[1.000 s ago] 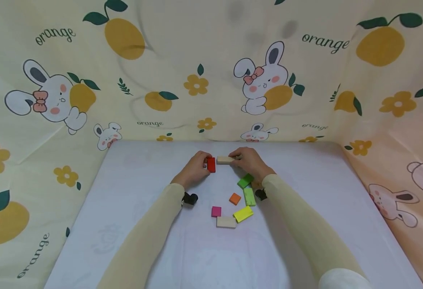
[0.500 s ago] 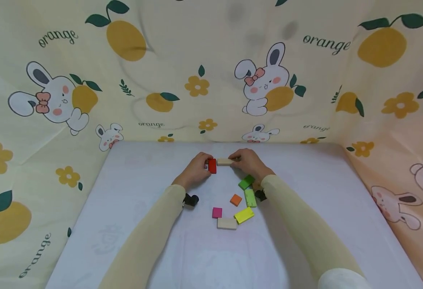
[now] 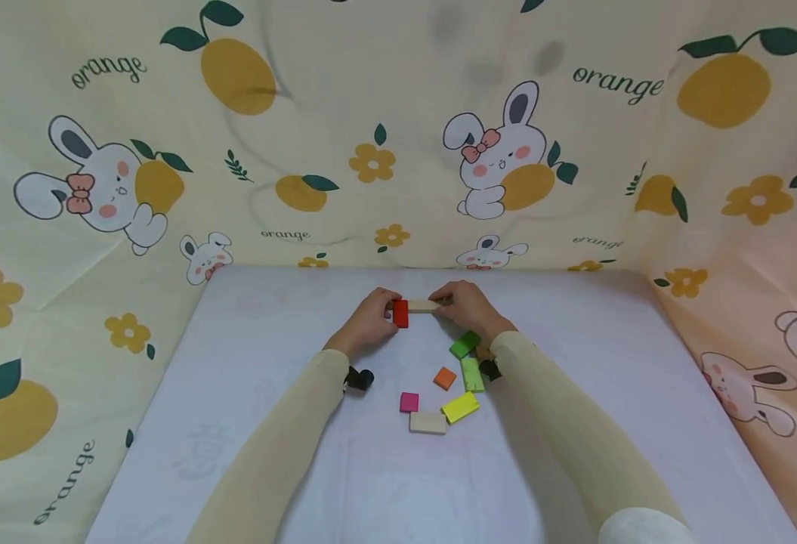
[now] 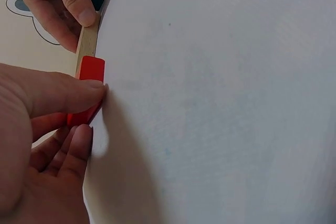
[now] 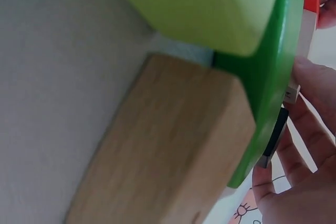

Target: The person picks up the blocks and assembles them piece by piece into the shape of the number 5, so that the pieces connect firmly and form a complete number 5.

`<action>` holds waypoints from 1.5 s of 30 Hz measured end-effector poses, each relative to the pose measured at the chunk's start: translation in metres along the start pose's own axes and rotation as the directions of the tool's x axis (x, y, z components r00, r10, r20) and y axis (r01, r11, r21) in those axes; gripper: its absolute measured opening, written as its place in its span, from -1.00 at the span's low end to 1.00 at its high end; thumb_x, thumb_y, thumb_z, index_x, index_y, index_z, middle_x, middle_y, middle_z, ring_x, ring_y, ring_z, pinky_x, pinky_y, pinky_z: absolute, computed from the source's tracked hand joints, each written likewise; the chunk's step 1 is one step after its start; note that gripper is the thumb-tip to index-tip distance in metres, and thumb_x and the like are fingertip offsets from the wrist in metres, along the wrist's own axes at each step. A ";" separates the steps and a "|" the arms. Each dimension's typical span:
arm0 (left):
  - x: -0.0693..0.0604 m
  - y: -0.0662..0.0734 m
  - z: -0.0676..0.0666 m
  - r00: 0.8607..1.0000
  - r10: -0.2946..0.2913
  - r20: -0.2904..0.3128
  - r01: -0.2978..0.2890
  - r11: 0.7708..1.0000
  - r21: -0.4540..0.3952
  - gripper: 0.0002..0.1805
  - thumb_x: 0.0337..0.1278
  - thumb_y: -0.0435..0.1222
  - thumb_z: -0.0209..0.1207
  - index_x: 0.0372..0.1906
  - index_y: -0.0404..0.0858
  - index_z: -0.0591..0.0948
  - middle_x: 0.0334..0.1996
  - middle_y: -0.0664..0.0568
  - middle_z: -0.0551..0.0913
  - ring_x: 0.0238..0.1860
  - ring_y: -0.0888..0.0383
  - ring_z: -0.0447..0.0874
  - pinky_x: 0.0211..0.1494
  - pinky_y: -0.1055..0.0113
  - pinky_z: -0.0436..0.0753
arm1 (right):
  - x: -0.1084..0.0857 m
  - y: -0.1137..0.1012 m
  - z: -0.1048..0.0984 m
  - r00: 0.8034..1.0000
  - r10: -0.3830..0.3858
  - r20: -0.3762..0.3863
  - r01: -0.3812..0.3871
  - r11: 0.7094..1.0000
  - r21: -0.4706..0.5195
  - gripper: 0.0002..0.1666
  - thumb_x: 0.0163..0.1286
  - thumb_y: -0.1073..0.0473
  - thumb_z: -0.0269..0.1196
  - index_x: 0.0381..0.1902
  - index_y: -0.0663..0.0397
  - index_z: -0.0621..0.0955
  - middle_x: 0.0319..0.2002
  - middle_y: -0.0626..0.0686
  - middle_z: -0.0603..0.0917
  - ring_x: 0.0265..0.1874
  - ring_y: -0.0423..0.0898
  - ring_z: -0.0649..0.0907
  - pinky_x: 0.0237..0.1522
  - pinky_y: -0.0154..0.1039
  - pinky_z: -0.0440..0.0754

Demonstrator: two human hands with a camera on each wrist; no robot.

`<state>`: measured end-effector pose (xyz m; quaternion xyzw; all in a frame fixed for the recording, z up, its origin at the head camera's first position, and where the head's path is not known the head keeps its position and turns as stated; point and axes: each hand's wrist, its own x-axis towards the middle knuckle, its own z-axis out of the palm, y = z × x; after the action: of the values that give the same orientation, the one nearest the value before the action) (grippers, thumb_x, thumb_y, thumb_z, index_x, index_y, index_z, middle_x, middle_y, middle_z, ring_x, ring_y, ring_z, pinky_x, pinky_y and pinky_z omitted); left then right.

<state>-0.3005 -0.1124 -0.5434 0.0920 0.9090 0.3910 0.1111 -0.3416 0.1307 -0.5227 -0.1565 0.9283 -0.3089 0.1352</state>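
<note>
My left hand [image 3: 369, 323] pinches a red block [image 3: 401, 313] near the back of the white table, thumb on its near side in the left wrist view. Against the red block lies one end of a pale wooden block [image 4: 87, 43]. My right hand [image 3: 468, 308] pinches the other end of that block between thumb and fingers. A small black block [image 5: 275, 137] sits beside the right fingers in the right wrist view; whether they touch it, I cannot tell. In front of the right hand lie a dark green block [image 3: 464, 344] and a light green block [image 3: 471, 375].
Closer on the table [image 3: 548, 483] lie an orange block [image 3: 445, 378], a magenta block [image 3: 409, 402], a yellow block [image 3: 461, 408] and another pale wooden block [image 3: 427, 423]. A brown wooden block [image 5: 163, 140] stands by the right wrist. A printed cloth [image 3: 412, 91] walls the back and sides.
The narrow gap between the red block and the pale wooden block has closed. Both hands keep their grips and have barely moved; the loose blocks lie as before.
</note>
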 end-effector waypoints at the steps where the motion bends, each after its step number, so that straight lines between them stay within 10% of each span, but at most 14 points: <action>1: 0.000 0.000 -0.001 1.000 -0.002 -0.002 0.002 1.000 0.002 -0.31 0.32 -0.41 0.45 0.51 -0.26 0.50 0.34 -0.05 0.50 0.23 0.00 0.52 0.38 0.13 0.61 | 0.001 -0.001 0.000 1.000 -0.002 0.002 0.002 1.000 -0.001 -0.61 0.50 0.22 0.45 0.25 0.05 0.78 0.09 0.08 0.72 0.00 0.07 0.58 0.19 0.03 0.62; 16: -0.004 0.001 -0.003 0.999 0.003 -0.048 -0.004 1.000 -0.004 -0.18 0.33 -0.24 0.45 0.64 -0.13 0.40 0.49 -0.05 0.38 0.31 0.01 0.47 0.39 0.07 0.61 | 0.000 0.007 -0.008 1.000 0.002 0.007 -0.002 0.996 0.094 -0.42 0.51 0.07 0.44 0.44 -0.02 0.65 0.19 0.05 0.70 0.07 0.10 0.61 0.22 0.11 0.63; 19: -0.010 0.005 0.000 0.997 0.062 -0.053 -0.057 0.993 0.101 -0.23 0.42 -0.13 0.35 0.66 -0.07 0.39 0.56 -0.02 0.31 0.45 0.02 0.35 0.38 0.06 0.62 | -0.008 0.015 -0.019 1.000 -0.012 -0.028 0.015 0.994 0.106 -0.42 0.55 0.00 0.39 0.45 0.00 0.63 0.25 0.07 0.67 0.17 0.12 0.59 0.25 0.17 0.61; 25: -0.017 0.023 0.010 0.964 0.255 0.071 -0.258 0.847 0.466 -0.34 0.58 -0.01 0.17 0.61 -0.16 0.45 0.57 -0.01 0.35 0.55 0.01 0.25 0.52 0.14 0.46 | -0.022 0.031 -0.043 0.997 -0.037 -0.063 0.039 0.999 0.028 -0.48 0.54 0.07 0.39 0.38 0.11 0.67 0.21 0.11 0.70 0.20 0.13 0.59 0.25 0.19 0.57; 30: -0.017 0.030 0.017 0.953 0.272 0.136 -0.297 0.740 0.603 -0.26 0.63 0.10 0.10 0.65 -0.23 0.40 0.59 -0.04 0.36 0.57 0.00 0.26 0.62 0.14 0.29 | -0.028 0.040 -0.048 1.000 0.005 0.026 -0.005 1.000 -0.016 -0.49 0.50 0.12 0.45 0.36 0.05 0.68 0.17 0.09 0.71 0.10 0.10 0.62 0.23 0.11 0.60; 45: -0.020 0.031 0.019 0.962 0.252 0.102 -0.262 0.757 0.599 -0.25 0.62 0.15 0.11 0.64 -0.21 0.41 0.50 0.00 0.45 0.49 0.04 0.35 0.58 0.15 0.36 | -0.031 0.035 -0.036 0.997 0.035 0.072 -0.038 0.998 0.045 -0.52 0.51 0.18 0.40 0.35 -0.03 0.69 0.11 0.13 0.67 0.09 0.17 0.59 0.29 0.20 0.57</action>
<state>-0.2738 -0.0837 -0.5311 0.2496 0.9638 0.0895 0.0279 -0.3331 0.1884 -0.5118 -0.1472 0.9183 -0.3218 0.1776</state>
